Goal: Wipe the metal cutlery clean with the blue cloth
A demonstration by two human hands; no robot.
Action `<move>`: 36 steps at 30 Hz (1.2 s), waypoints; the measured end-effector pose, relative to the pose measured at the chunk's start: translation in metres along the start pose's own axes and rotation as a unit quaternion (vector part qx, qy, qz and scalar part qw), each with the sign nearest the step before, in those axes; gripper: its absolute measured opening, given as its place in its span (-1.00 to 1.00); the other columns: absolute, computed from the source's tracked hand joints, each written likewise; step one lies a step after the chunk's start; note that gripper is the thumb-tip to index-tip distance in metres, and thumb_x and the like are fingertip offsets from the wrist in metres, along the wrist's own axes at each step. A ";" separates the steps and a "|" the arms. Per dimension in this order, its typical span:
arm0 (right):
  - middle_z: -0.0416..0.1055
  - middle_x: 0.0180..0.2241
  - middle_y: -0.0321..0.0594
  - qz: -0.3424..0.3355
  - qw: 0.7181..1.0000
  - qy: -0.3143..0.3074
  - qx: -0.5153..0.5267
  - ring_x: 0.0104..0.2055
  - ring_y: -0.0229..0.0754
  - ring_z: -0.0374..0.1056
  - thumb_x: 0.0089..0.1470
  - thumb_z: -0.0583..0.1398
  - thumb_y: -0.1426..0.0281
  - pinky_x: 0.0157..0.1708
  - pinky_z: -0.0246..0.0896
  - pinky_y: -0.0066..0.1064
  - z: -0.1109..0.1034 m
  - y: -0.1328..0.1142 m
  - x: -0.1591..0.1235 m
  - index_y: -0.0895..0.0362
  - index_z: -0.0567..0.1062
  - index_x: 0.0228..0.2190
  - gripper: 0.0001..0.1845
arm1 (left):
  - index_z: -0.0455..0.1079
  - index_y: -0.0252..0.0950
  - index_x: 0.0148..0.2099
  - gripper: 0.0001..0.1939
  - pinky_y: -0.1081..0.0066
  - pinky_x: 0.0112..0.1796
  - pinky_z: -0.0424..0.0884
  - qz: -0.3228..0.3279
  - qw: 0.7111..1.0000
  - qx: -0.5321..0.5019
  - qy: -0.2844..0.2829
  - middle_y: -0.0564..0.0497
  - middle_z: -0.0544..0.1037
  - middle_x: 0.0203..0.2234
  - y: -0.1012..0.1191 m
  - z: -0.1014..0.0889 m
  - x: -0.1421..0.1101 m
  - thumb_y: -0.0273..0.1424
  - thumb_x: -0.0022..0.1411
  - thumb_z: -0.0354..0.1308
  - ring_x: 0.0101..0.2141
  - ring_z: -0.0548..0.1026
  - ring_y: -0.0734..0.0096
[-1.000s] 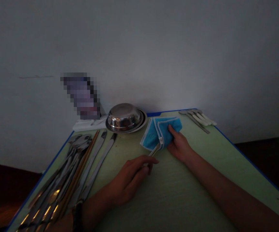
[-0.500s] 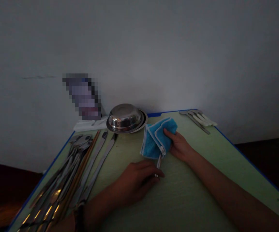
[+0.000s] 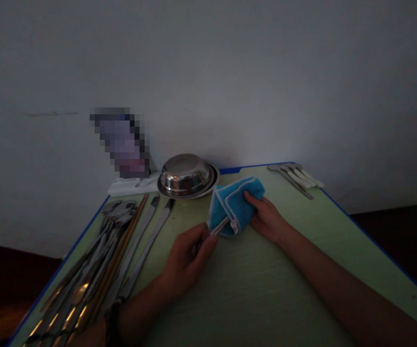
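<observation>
In the middle of the green table (image 3: 266,289), I see two bare hands at work through the head camera. The right hand (image 3: 268,217) grips a folded blue cloth (image 3: 242,202) with pale edges, its thumb lying on top. The left hand (image 3: 190,255) is curled shut around one end of a thin handle (image 3: 220,226), and the other end goes into the cloth — I cannot tell what shape is hidden in there. Cloth and handle sit just right of the left hand, near the table's middle and a bit nearer than the bowl. That shiny metal bowl (image 3: 186,173) is upside down on a dish (image 3: 215,180) at the far side, close to the wall (image 3: 266,72). On the left, I see a big pile of metal spoons and other long things (image 3: 103,236), with brown chopsticks (image 3: 132,226) and two flat knives (image 3: 150,246) beside it. A dark band (image 3: 112,320) is on the left wrist. At the far left, a blurred panel (image 3: 121,140) leans over something white (image 3: 132,186). At the far right, a few spoons (image 3: 298,178) lie side by side — some have white handles.
</observation>
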State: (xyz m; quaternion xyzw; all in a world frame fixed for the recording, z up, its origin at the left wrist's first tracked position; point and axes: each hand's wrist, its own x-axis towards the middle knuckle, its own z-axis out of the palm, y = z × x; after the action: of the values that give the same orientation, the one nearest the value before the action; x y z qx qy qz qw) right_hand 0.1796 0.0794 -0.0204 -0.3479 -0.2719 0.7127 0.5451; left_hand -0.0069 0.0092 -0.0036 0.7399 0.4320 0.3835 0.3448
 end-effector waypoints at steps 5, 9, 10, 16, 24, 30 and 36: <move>0.52 -0.35 -0.24 -0.003 0.999 -0.035 -0.012 -0.29 -0.19 0.43 -0.16 0.27 0.38 -0.17 0.31 -0.31 0.000 0.001 -0.001 0.14 0.48 -0.37 -0.79 | -0.08 -0.24 -0.58 -0.63 0.49 -0.57 0.08 -0.031 0.993 -0.053 0.104 0.18 0.04 -0.67 -0.003 0.000 0.002 -0.32 0.22 -0.07 -0.61 0.09 0.56; 0.52 -0.36 -0.26 -0.014 0.999 -0.026 -0.025 -0.31 -0.20 0.43 -0.17 0.27 0.38 -0.17 0.31 -0.30 0.001 0.002 -0.002 0.13 0.47 -0.37 -0.79 | -0.06 -0.24 -0.56 -0.67 0.53 -0.57 0.08 -0.073 0.996 0.010 0.048 0.21 0.07 -0.68 0.000 0.003 0.004 -0.38 0.16 0.00 -0.62 0.08 0.58; 0.52 -0.36 -0.26 -0.017 0.999 -0.023 -0.026 -0.31 -0.20 0.43 -0.17 0.27 0.38 -0.17 0.30 -0.30 0.001 0.001 -0.002 0.13 0.48 -0.37 -0.78 | -0.03 -0.24 -0.54 -0.71 0.54 -0.58 0.08 -0.085 0.996 0.023 0.031 0.21 0.09 -0.68 0.001 0.004 0.004 -0.39 0.14 0.01 -0.62 0.09 0.59; 0.52 -0.35 -0.26 -0.019 0.999 -0.027 -0.030 -0.32 -0.20 0.43 -0.17 0.27 0.39 -0.16 0.30 -0.28 0.002 0.001 -0.002 0.14 0.47 -0.37 -0.79 | 0.02 -0.25 -0.45 -0.81 0.57 -0.58 0.10 -0.088 0.996 0.024 -0.004 0.22 0.15 -0.64 0.005 0.006 0.004 -0.39 0.17 -0.02 -0.61 0.13 0.59; 0.52 -0.35 -0.24 -0.017 0.998 -0.041 -0.039 -0.32 -0.19 0.43 -0.17 0.27 0.39 -0.17 0.29 -0.28 0.000 0.003 -0.002 0.15 0.47 -0.36 -0.78 | 0.13 -0.26 -0.37 -0.91 0.55 -0.53 0.16 -0.040 0.995 0.069 -0.063 0.18 0.26 -0.57 0.004 0.005 0.003 -0.42 0.16 0.00 -0.57 0.22 0.57; 0.52 -0.36 -0.26 -0.010 0.998 -0.048 -0.050 -0.32 -0.19 0.43 -0.19 0.28 0.39 -0.16 0.29 -0.28 0.002 0.001 -0.004 0.14 0.48 -0.36 -0.76 | 0.12 -0.29 -0.49 -0.78 0.54 -0.52 0.15 0.002 0.985 0.094 -0.147 0.17 0.19 -0.64 0.006 0.002 0.003 -0.38 0.19 -0.04 -0.59 0.22 0.57; 0.52 -0.36 -0.24 -0.004 1.000 -0.009 -0.027 -0.26 -0.19 0.42 -0.14 0.25 0.34 -0.16 0.29 -0.31 0.004 0.001 -0.004 0.14 0.47 -0.37 -0.79 | 0.03 -0.30 -0.61 -0.67 0.55 -0.55 0.08 0.036 0.984 0.100 -0.143 0.18 0.10 -0.69 0.003 0.003 0.004 -0.42 0.21 -0.07 -0.63 0.13 0.61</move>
State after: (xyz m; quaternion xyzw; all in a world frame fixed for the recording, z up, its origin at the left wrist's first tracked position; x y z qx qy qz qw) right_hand 0.1760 0.0752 -0.0178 -0.3555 -0.2973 0.7060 0.5355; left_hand -0.0022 0.0106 -0.0011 0.8332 0.3872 0.2407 0.3129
